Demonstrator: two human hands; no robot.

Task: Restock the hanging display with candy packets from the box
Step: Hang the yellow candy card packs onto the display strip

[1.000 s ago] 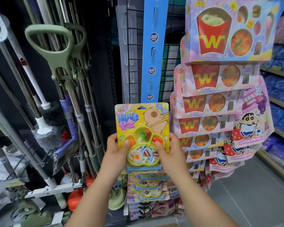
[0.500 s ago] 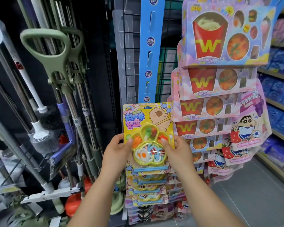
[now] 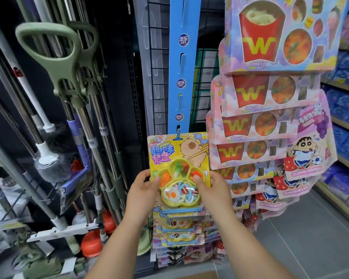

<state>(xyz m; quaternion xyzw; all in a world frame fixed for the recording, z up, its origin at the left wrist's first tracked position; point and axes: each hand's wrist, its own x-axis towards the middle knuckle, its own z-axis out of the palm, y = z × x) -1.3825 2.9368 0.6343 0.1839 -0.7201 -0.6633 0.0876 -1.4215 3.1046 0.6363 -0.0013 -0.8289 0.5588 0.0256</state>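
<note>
The candy packet (image 3: 177, 152) is higher than a second ago, its slot now over a tab of the blue strip (image 3: 182, 57). The left hand (image 3: 143, 190) and right hand (image 3: 214, 190) still grasp its sides with their fingers (image 3: 156, 179). It looks hung and ready to release.

A blue hanging strip (image 3: 183, 63) on a wire grid (image 3: 157, 77) carries yellow candy packets (image 3: 179, 220) low down.

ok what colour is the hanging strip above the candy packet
The hanging strip is bright blue with round dark-blue logo badges; head view shows it best.

2 hands (image 3: 142, 193) (image 3: 213, 191), 1 held pkt (image 3: 170, 152)
</note>
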